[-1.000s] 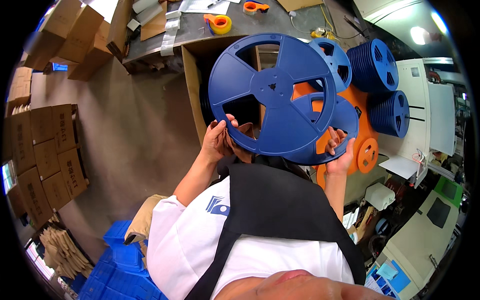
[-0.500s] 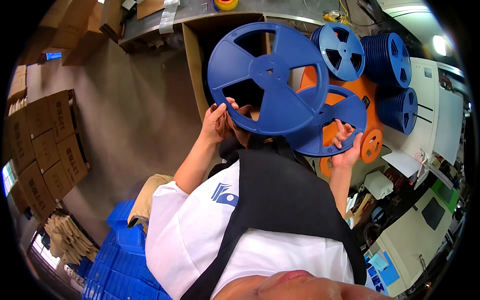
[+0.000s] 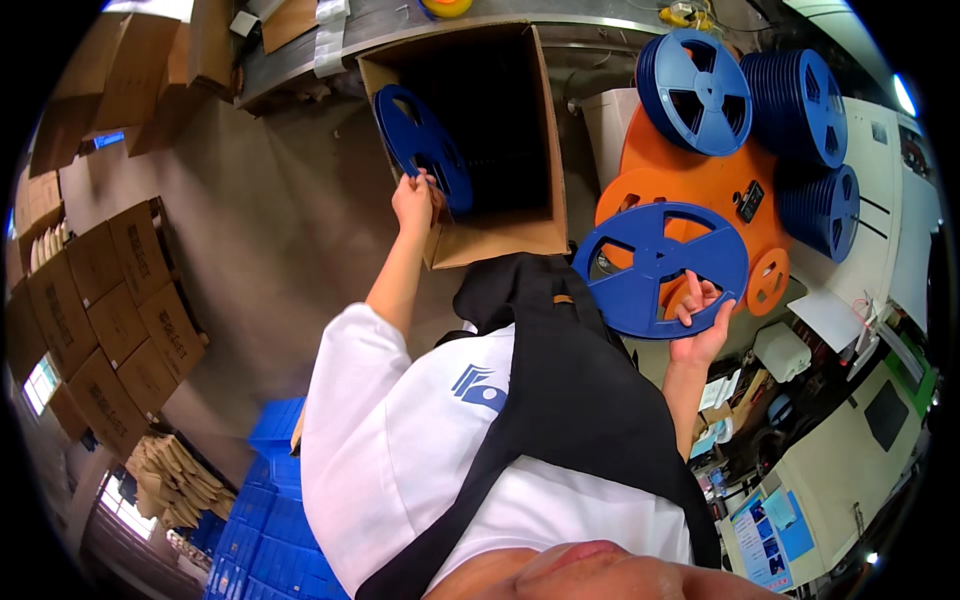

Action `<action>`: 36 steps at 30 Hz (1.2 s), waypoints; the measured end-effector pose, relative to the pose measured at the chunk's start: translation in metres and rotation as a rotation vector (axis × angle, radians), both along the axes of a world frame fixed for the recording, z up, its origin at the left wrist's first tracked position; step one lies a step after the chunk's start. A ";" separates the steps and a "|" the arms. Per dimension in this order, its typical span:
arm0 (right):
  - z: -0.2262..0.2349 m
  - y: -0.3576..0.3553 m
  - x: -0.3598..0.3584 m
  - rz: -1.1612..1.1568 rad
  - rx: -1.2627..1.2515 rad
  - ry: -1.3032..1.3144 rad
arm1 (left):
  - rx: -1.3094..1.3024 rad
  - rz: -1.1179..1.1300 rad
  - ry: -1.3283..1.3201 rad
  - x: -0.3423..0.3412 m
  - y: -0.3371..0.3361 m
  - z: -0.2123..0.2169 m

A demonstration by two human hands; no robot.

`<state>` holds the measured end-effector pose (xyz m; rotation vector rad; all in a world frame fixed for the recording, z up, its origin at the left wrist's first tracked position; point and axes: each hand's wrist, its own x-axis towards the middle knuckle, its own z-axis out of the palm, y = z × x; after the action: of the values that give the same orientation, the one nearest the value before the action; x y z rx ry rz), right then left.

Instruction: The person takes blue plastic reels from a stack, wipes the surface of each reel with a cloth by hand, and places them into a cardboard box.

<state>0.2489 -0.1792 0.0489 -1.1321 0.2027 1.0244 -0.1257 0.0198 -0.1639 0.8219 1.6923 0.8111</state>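
My left hand [image 3: 413,204] is closed on the lower edge of a blue plastic reel [image 3: 408,128]. That reel stands steeply tilted at the left wall of an open cardboard box [image 3: 500,240], partly inside its mouth. Something dark brown shows beside my left fingers, too small to make out. To the right, my right hand [image 3: 702,330] grips the rim of a second blue reel [image 3: 618,292], with fingers through one of its cutouts. This reel faces up in front of an orange stand with round discs [image 3: 690,170].
Beyond the orange stand are stacks of blue reels [image 3: 697,90], [image 3: 800,108], [image 3: 818,212]. A metal-topped bench [image 3: 400,18] runs behind the box. Stacked cartons [image 3: 115,320] stand at left, blue plastic crates [image 3: 270,520] at lower left, and a pale machine [image 3: 835,470] at right.
The left hand's reel has moved left and away from the other reel, turning from face-up to steeply tilted at the box. My right hand still holds its reel, now in full view.
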 end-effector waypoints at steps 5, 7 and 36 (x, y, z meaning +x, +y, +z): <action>0.002 -0.010 -0.005 -0.052 -0.055 -0.006 | -0.056 0.033 -0.085 0.009 0.045 -0.044; 0.004 -0.016 -0.007 -0.091 -0.061 -0.021 | -0.081 0.002 -0.129 0.020 0.057 -0.042; 0.040 0.009 -0.004 0.240 0.621 0.092 | 0.045 0.007 -0.993 0.089 0.036 0.128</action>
<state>0.2453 -0.1701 0.0887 -0.5504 -0.1789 1.2396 -0.0367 0.0558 -0.0356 0.3213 0.7909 1.0310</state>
